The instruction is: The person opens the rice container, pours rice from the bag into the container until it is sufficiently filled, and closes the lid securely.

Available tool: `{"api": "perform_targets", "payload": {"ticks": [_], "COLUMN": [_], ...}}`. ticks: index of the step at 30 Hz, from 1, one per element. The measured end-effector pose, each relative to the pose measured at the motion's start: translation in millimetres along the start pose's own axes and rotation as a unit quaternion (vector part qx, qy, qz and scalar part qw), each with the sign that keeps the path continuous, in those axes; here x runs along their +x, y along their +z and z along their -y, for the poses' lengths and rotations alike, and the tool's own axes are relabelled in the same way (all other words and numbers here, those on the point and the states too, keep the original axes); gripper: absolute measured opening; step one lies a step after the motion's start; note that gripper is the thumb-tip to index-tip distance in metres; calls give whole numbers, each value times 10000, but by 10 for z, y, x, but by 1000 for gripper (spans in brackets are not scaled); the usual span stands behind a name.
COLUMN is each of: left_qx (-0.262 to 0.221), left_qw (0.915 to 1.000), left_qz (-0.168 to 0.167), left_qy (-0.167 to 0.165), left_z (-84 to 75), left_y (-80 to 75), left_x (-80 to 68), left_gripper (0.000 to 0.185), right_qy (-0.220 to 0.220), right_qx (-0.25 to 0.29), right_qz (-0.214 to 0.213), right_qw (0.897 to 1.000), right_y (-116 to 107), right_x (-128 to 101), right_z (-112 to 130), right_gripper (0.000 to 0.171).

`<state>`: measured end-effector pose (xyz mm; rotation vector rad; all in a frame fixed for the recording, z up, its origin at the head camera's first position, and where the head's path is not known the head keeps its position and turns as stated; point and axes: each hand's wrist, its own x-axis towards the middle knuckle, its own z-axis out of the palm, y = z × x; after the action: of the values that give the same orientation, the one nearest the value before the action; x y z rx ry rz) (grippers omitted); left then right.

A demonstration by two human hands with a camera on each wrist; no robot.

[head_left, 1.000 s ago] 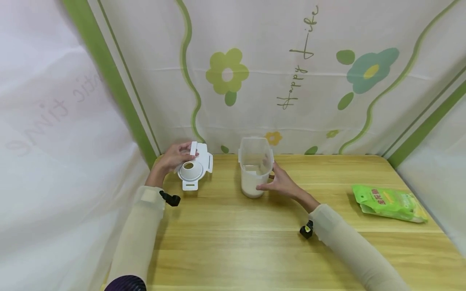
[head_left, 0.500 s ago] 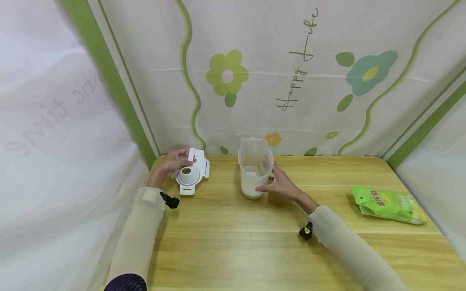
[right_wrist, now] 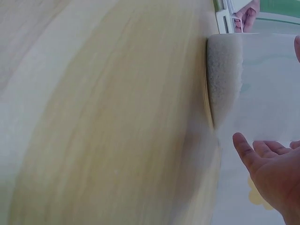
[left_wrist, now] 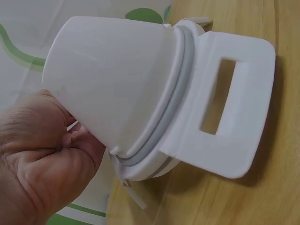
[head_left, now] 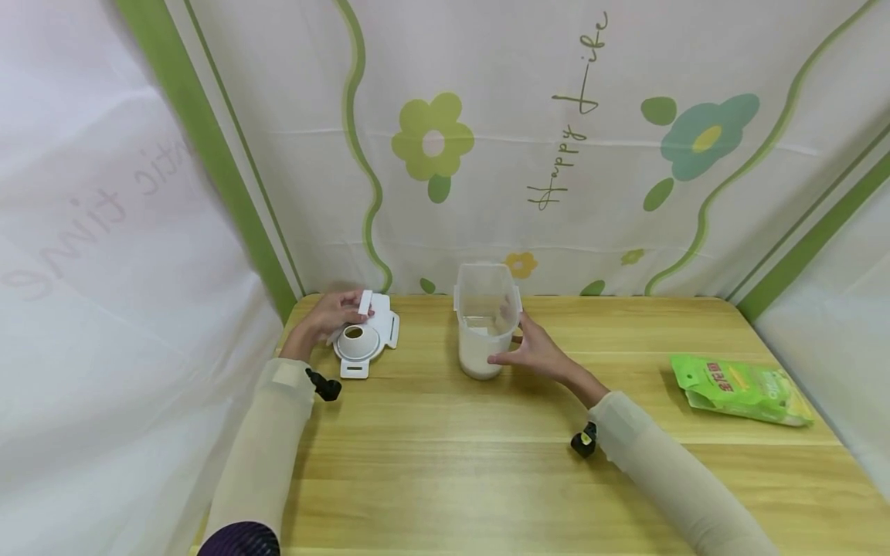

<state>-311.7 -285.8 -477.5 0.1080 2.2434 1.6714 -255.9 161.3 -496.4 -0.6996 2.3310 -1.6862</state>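
At the table's back left, my left hand holds a white plastic lid by its upright tab, thumb and fingers on either side. The lid's hollow cone-shaped spout points up, and slotted clips stick out at its edge. The lid lies flat at the tabletop. My right hand grips a clear plastic container from the right, thumb at the front and other fingers partly hidden behind. The container stands upright with its top uncovered. White grains fill its lower part.
A green printed bag lies at the right of the wooden table. A white curtain with flowers hangs right behind the table's back edge, and more white cloth closes in the left side.
My left hand has lowered the lid toward the table and shifted it slightly left. The right hand and the container have stayed in place.
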Motion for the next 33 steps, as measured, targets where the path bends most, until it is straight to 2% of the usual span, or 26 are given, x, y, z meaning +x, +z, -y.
{"api": "perform_targets", "payload": {"ticks": [8,17,25,33], "left_qx": [-61,369,634,697], "left_qw": [10000,9990,9978,9969], "left_qz": [34,-99,-93,-258], "left_qy": [-54,-213,-196,-265], "left_z": [22,24,34,20], "left_y": [-23,-11,22,54], "left_x": [-15,-5,2,-8], "left_gripper": [70,68,53,60], "right_qy": [-118,-141,-113,-116], "right_qx": [69,36,-58,-58], "right_qz": [22,35,9,35], "right_qw": [9999,9999,9999,9999], "right_y": [3,-1,1,12], "right_x": [10,22,20,-1], "right_z": [1,-29,-51,-33], "right_gripper": [128,130,129,126]}}
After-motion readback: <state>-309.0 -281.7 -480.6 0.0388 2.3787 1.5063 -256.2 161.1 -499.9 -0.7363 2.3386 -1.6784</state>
